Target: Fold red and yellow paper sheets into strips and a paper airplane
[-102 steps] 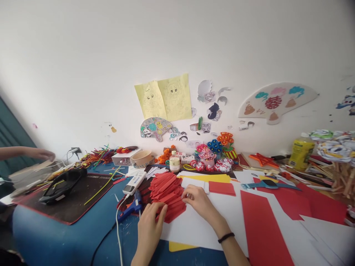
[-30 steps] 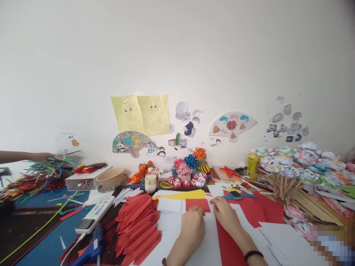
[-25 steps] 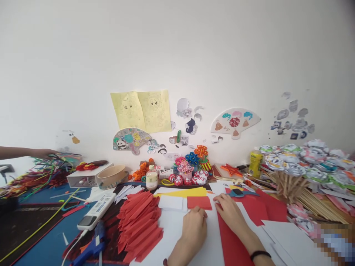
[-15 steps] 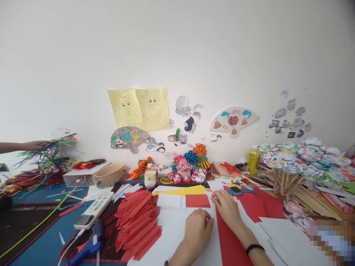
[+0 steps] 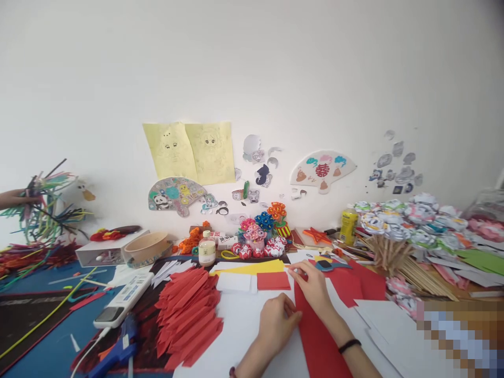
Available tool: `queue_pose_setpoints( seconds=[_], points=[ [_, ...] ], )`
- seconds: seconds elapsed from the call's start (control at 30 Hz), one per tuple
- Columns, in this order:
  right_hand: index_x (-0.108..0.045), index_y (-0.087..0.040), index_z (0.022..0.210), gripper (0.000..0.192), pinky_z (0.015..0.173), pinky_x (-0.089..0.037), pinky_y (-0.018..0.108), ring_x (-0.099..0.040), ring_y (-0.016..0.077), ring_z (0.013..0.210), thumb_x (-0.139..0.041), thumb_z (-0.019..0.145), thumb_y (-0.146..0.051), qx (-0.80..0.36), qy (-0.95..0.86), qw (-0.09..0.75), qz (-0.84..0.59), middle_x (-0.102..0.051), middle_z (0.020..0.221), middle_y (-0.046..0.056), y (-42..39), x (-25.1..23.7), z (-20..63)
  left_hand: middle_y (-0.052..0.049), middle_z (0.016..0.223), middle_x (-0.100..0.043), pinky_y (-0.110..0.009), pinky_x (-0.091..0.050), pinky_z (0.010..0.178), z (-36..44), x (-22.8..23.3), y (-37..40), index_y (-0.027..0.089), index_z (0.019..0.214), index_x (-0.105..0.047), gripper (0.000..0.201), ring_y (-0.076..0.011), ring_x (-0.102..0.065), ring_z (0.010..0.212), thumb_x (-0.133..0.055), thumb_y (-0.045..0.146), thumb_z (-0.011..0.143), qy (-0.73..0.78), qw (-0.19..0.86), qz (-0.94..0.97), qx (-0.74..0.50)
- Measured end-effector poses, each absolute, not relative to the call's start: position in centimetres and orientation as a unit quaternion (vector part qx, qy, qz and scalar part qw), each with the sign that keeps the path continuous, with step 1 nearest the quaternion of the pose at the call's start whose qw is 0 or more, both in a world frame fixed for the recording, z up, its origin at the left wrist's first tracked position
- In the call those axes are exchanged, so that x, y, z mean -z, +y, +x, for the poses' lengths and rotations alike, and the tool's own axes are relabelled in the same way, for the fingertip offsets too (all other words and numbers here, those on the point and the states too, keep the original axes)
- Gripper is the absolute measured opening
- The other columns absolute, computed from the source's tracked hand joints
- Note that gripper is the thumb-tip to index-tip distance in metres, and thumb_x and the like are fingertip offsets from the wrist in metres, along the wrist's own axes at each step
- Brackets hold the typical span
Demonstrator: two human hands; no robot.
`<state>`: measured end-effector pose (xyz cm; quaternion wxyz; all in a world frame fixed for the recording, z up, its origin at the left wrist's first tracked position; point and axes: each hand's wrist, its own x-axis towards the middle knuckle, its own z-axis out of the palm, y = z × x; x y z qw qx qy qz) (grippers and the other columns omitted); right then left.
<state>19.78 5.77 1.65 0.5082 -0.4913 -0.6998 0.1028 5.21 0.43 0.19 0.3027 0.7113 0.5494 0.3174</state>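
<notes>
A long red paper sheet (image 5: 318, 341) lies on white paper in front of me. My left hand (image 5: 278, 321) rests on its left edge with the fingers curled, pinching the edge. My right hand (image 5: 311, 283) lies flat over the sheet's far end, fingertips at its top corner, a black band on the wrist. A small red paper rectangle (image 5: 273, 281) lies just beyond my left hand, next to a white paper piece (image 5: 234, 282) and a yellow sheet (image 5: 255, 267). A pile of folded red paper strips (image 5: 189, 310) sits to the left.
A blue glue gun (image 5: 114, 354) and a white power strip (image 5: 124, 299) lie at the left. Another person's hand (image 5: 11, 198) holds a bundle of coloured sticks at the far left. Paper flowers on sticks (image 5: 409, 231), a yellow bottle (image 5: 348, 226) and small paper ornaments (image 5: 260, 241) line the back.
My hands left the strip pile and moved right onto the long red sheet. My right hand slid to its far corner. The other person lifted the bundle of sticks.
</notes>
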Motion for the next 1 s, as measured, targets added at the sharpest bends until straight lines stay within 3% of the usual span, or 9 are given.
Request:
queue_pose_setpoints(
  seconds=[0.43, 0.6, 0.83, 1.0],
  points=[
    [-0.064, -0.021, 0.079, 0.044, 0.079, -0.046, 0.037, -0.064, 0.0277, 0.087, -0.036, 0.090, -0.052, -0.132, -0.653, 0.512, -0.542, -0.071, 0.088, 0.010, 7.9, 1.0, 21.2, -0.001, 0.068, -0.068, -0.024, -0.039, 0.059, 4.5, -0.1, 0.8, 0.018, 0.069, -0.063, 0.007, -0.0162, -0.059, 0.065, -0.059, 0.014, 0.064, 0.552, 0.323, 0.674, -0.369],
    [-0.064, -0.021, 0.084, 0.044, 0.082, -0.045, 0.039, -0.063, 0.0281, 0.091, -0.032, 0.091, -0.051, -0.134, -0.660, 0.484, -0.559, -0.071, 0.095, 0.011, 8.6, 2.3, 21.6, -0.002, 0.067, -0.070, -0.024, -0.043, 0.060, 3.7, -0.8, 1.2, 0.016, 0.088, -0.069, 0.025, -0.0169, -0.063, 0.064, -0.058, 0.011, 0.066, 0.545, 0.354, 0.642, -0.406],
    [-0.066, -0.020, 0.087, 0.041, 0.093, -0.041, 0.046, -0.059, 0.0319, 0.099, -0.041, 0.085, -0.053, -0.080, -0.665, 0.492, -0.556, -0.070, 0.096, 0.012, 9.2, 2.5, 21.8, -0.004, 0.070, -0.070, -0.023, -0.042, 0.060, 2.4, -1.8, 1.6, 0.016, 0.076, -0.069, 0.013, -0.0158, -0.061, 0.065, -0.061, 0.012, 0.066, 0.565, 0.315, 0.613, -0.454],
    [-0.067, -0.020, 0.091, 0.044, 0.093, -0.044, 0.045, -0.059, 0.0337, 0.106, -0.050, 0.079, -0.058, -0.212, -0.590, 0.558, -0.544, -0.069, 0.107, 0.012, 8.5, 1.1, 21.3, -0.001, 0.065, -0.065, -0.023, -0.041, 0.060, 2.1, -1.8, 2.2, 0.016, 0.074, -0.066, 0.011, -0.0138, -0.056, 0.062, -0.060, 0.010, 0.067, 0.568, 0.308, 0.572, -0.505]
  ],
)
